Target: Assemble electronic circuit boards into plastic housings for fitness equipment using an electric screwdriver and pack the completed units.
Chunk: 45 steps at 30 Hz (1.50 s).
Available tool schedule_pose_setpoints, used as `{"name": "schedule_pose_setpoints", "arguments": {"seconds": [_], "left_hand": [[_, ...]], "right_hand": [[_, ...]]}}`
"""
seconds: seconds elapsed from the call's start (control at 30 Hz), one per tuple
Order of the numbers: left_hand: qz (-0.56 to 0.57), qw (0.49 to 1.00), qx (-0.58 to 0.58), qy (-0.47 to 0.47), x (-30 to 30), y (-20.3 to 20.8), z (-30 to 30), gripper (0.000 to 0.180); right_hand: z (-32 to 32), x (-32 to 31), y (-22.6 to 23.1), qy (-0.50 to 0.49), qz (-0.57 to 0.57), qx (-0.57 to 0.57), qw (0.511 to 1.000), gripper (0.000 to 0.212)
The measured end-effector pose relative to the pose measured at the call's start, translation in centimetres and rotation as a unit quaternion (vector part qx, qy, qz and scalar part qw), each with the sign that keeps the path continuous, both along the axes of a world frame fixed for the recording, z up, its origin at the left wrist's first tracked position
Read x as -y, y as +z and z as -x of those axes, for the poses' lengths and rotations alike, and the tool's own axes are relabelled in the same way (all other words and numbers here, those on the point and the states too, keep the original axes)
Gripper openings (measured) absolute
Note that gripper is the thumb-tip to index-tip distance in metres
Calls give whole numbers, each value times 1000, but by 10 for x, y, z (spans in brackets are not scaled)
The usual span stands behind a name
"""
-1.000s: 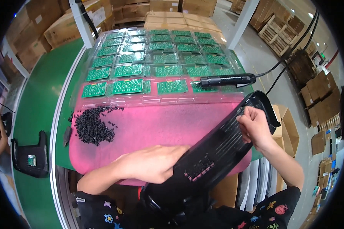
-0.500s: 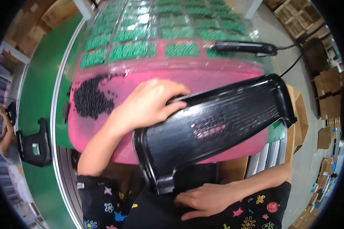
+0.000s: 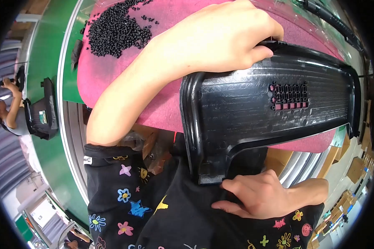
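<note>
A large black plastic panel (image 3: 245, 108), ridged and with a cluster of cut-out slots, lies tilted across the pink mat (image 3: 162, 108), reaching over its near edge toward my lap. My left hand (image 3: 245, 37) grips its far edge, thumb on the inner face and fingers over the rim. Near the panel's lower corner is my right hand (image 3: 262, 195), thumb and index finger apart, with the index fingertip at or touching that corner; nothing shows between them.
Small black screws (image 3: 116, 33) lie heaped at the mat's far left. A black powered screwdriver (image 3: 332, 20) rests at the far right. To the left, a co-worker (image 3: 8, 108) sits by another black panel (image 3: 43, 112) with a green board. Cardboard boxes (image 3: 357, 170) stand on the right.
The panel has moved right and turned more level, my left hand going with it on its far edge. My right hand has shifted right and up to its lower corner. The view has tilted down.
</note>
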<state>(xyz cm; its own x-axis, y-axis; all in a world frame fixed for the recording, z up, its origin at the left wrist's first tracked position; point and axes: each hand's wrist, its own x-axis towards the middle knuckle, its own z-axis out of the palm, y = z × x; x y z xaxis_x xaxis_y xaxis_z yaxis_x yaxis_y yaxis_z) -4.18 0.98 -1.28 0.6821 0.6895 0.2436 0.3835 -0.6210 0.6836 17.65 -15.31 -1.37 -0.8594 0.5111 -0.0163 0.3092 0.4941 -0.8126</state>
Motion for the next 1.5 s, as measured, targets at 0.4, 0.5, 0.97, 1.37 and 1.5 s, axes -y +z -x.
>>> {"name": "schedule_pose_setpoints", "arguments": {"seconds": [0.4, 0.5, 0.97, 1.37, 1.5], "left_hand": [[-63, 997, 52, 6, -1, -14, 16, 17], [-68, 997, 26, 35, 1, -15, 16, 14], [-14, 999, 28, 14, -6, -23, 35, 16], [-36, 997, 61, 3, -11, -32, 31, 16], [-29, 999, 22, 9, -12, -20, 24, 16]], "right_hand": [[44, -7, -3, -31, -72, -96, 992, 24], [48, -11, -4, -25, -68, -124, 990, 17], [75, -13, 12, 32, -270, -159, 949, 7], [67, -9, -8, 0, -202, -207, 957, 23], [42, -6, -9, -80, -52, -231, 968, 11]]}}
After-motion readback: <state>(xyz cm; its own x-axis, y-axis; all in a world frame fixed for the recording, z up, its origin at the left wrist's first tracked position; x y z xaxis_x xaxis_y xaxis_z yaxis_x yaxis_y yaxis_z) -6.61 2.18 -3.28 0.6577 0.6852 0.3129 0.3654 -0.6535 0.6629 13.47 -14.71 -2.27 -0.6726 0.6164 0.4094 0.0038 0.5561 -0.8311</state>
